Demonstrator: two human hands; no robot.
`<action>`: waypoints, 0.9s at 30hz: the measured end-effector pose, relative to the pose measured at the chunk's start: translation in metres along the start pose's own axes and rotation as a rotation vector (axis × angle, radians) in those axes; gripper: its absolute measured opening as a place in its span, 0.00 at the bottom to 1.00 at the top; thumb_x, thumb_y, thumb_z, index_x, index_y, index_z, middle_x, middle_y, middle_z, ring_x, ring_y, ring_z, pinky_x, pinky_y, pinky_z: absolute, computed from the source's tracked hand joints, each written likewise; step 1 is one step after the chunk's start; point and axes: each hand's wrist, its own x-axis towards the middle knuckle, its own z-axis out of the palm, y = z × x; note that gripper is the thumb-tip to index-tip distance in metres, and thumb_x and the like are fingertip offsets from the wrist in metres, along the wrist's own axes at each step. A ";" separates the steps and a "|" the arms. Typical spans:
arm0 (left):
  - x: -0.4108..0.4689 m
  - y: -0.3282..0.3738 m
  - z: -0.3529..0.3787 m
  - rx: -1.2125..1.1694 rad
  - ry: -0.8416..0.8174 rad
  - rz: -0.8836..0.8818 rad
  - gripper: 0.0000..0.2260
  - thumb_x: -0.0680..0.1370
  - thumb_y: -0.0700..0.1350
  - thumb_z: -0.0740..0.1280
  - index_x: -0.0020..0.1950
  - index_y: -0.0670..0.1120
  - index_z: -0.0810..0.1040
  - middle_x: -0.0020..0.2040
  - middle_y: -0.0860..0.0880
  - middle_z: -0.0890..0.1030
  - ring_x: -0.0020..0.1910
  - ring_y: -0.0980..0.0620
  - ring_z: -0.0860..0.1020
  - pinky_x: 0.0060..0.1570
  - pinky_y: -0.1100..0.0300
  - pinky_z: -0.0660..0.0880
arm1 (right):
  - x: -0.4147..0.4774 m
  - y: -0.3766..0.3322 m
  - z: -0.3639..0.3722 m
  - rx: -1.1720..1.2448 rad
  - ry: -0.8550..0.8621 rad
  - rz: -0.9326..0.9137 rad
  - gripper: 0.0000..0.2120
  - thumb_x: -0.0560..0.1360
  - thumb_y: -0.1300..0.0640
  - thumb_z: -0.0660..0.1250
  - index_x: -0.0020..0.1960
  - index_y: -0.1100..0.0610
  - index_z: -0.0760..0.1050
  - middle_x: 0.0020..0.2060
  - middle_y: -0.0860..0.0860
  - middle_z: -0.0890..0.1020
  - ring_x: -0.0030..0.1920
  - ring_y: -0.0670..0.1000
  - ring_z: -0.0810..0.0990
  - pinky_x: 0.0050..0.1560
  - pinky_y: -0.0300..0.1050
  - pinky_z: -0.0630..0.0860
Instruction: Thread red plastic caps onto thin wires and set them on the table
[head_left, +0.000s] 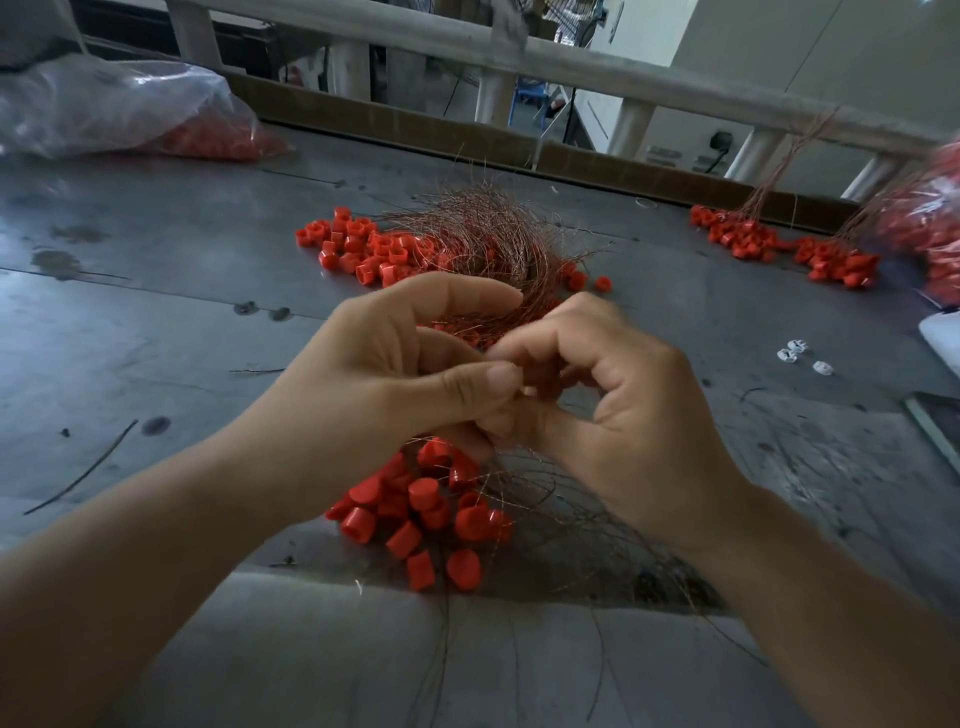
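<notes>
My left hand (395, 369) and my right hand (613, 410) meet fingertip to fingertip above the grey table (156, 322). Between the curled fingers of both sits a red cap (540, 371), mostly hidden, with a thin wire at it. A bundle of thin coppery wires (483, 239) fans out behind my hands. Loose red caps (363, 249) lie to the left of that bundle. Below my hands lies a heap of red caps on wires (426, 509), their wires trailing toward me.
A clear plastic bag of red caps (130, 109) lies at the far left. More wired caps (779, 249) and another bag (930, 228) sit at the far right. Small white parts (800, 356) lie on the right. A grey rail (519, 57) runs behind the table.
</notes>
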 end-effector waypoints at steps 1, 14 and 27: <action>0.000 0.001 -0.001 -0.008 0.007 0.007 0.21 0.60 0.46 0.72 0.52 0.49 0.79 0.36 0.42 0.83 0.33 0.49 0.82 0.32 0.61 0.78 | 0.000 0.000 0.000 0.023 0.013 0.018 0.12 0.65 0.52 0.72 0.47 0.48 0.74 0.40 0.45 0.76 0.41 0.41 0.75 0.42 0.33 0.73; 0.005 0.002 -0.034 0.313 0.175 0.072 0.15 0.62 0.50 0.74 0.46 0.49 0.80 0.37 0.51 0.83 0.32 0.57 0.80 0.32 0.63 0.77 | 0.003 0.005 -0.023 -0.097 0.047 0.121 0.05 0.70 0.55 0.67 0.40 0.44 0.75 0.35 0.39 0.79 0.37 0.38 0.77 0.37 0.26 0.69; 0.005 -0.006 -0.033 0.879 0.160 -0.031 0.07 0.58 0.53 0.71 0.34 0.61 0.80 0.28 0.63 0.79 0.26 0.67 0.75 0.29 0.77 0.68 | 0.004 0.018 -0.027 -0.310 -0.282 0.256 0.04 0.71 0.58 0.69 0.38 0.53 0.79 0.33 0.42 0.77 0.40 0.40 0.75 0.40 0.29 0.70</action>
